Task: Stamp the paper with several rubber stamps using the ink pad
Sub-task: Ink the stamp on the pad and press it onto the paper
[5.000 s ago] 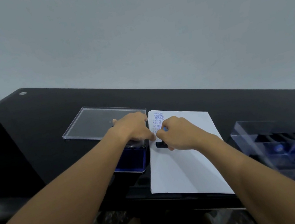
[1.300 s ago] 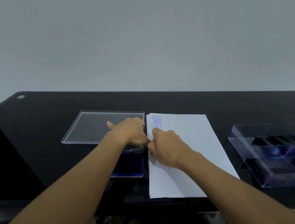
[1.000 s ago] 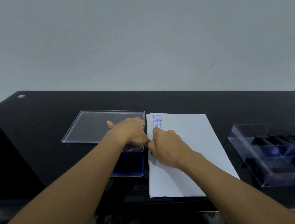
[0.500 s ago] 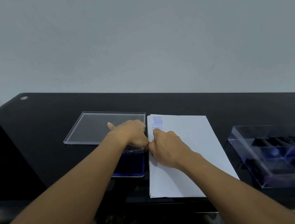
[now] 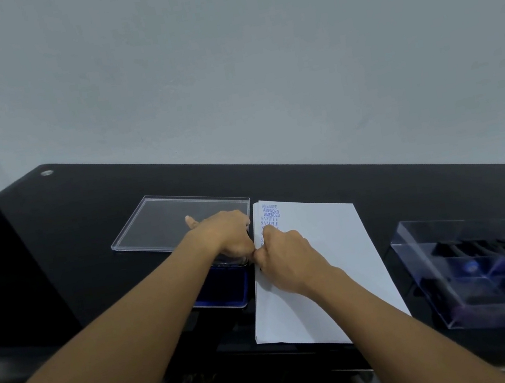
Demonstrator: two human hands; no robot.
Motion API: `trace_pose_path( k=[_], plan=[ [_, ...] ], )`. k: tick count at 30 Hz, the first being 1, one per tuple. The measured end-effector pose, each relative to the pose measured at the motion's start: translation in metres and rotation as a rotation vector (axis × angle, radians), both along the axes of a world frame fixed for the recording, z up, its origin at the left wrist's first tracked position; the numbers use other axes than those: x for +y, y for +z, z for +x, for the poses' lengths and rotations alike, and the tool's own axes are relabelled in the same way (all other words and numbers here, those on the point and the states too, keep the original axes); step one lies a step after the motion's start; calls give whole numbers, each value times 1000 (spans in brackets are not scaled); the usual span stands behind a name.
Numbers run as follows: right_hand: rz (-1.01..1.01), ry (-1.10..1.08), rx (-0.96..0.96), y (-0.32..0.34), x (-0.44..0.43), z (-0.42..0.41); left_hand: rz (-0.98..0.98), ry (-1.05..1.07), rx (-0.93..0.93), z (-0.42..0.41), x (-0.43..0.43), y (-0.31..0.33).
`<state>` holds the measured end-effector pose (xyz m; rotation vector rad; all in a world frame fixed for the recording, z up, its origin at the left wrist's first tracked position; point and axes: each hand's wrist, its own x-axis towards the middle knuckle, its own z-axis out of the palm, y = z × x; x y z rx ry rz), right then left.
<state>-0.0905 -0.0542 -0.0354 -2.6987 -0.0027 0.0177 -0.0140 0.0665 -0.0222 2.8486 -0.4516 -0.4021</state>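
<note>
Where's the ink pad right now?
Head view: the blue ink pad lies just left of the paper, partly under the left hand, nearer the camera than the clear lid.

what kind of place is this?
Probably an office desk setup: a glossy black desk against a plain wall, a paper stack stamped AMENDED and SAMPLE, a blue ink pad, and a clear box, likely of stamps.

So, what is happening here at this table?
A person is stamping a white paper. The right hand presses down near its left edge, apparently on a stamp that is hidden. Blue AMENDED and SAMPLE prints sit above it. The left hand rests on the ink pad. A clear box stands at the right.
</note>
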Motion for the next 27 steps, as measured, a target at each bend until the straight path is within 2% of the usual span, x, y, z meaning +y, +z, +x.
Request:
trace_pose_path(
  k=[8, 12, 18, 21, 27],
  plan=[
    [26, -39, 9, 11, -10, 4, -48, 7, -30, -2, 3, -1],
    [130, -120, -83, 29, -25, 5, -107, 56, -62, -3, 6, 4],
    [279, -113, -72, 52, -42, 3, -272, 85, -158, -6, 14, 15],
    [284, -99, -63, 56, -44, 2, -349, 80, -202, -9, 17, 19],
    [267, -76, -97, 59, -47, -1, -361, 121, -242, -15, 22, 22]
  ],
)
